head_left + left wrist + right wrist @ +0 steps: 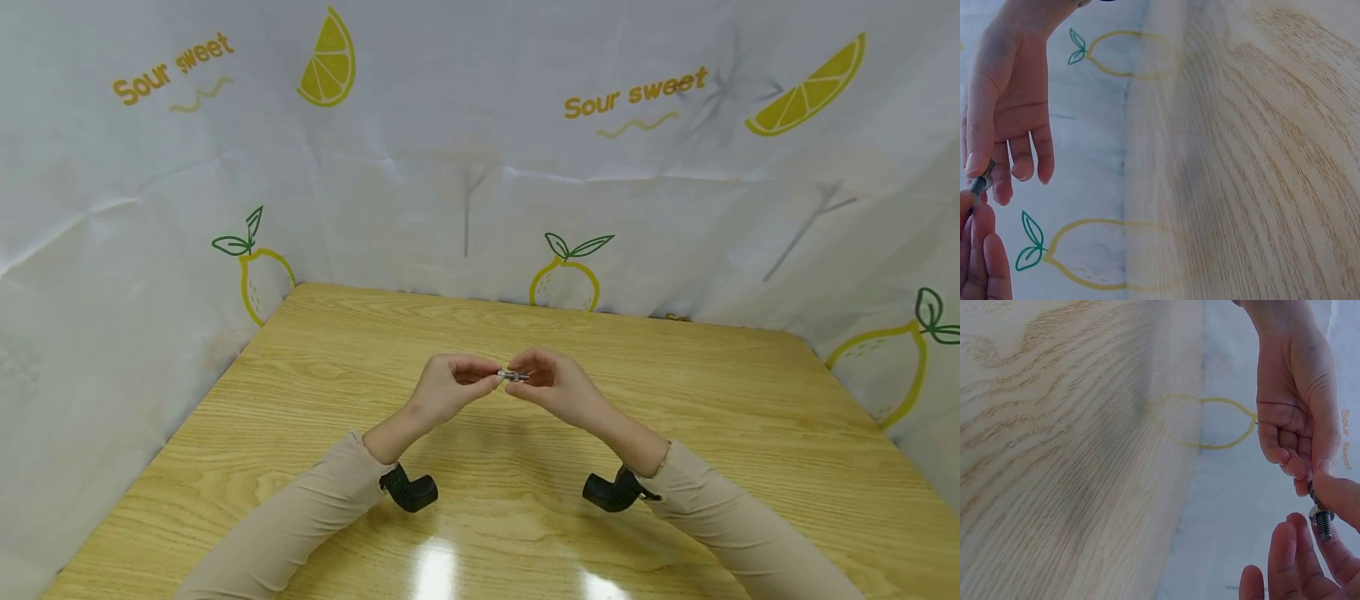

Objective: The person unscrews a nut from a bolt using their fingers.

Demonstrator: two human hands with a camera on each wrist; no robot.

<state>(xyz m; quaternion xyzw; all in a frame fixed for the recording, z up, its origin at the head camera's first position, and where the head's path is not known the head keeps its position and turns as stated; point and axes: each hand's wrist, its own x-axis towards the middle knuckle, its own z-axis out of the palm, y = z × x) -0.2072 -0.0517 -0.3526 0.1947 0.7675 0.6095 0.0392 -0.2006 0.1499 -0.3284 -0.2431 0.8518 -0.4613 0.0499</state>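
Observation:
A small metal bolt (524, 377) with a nut (1320, 516) on its thread lies nearly level between the hands, above the table. My left hand (447, 388) pinches one end of it between thumb and fingers; those fingertips hide that end. From the other side my right hand (561, 387) reaches round the nut, thumb below and index finger above, with a slight gap showing in the head view. Its other fingers spread loosely in the right wrist view. Whether a right fingertip touches the nut is hard to see.
Under both hands stretches a wood-grain table (315, 500). A white cloth (420, 100) printed with lemons hangs behind it and at both sides. Black wrist mounts (414, 492) jut inward beneath the forearms.

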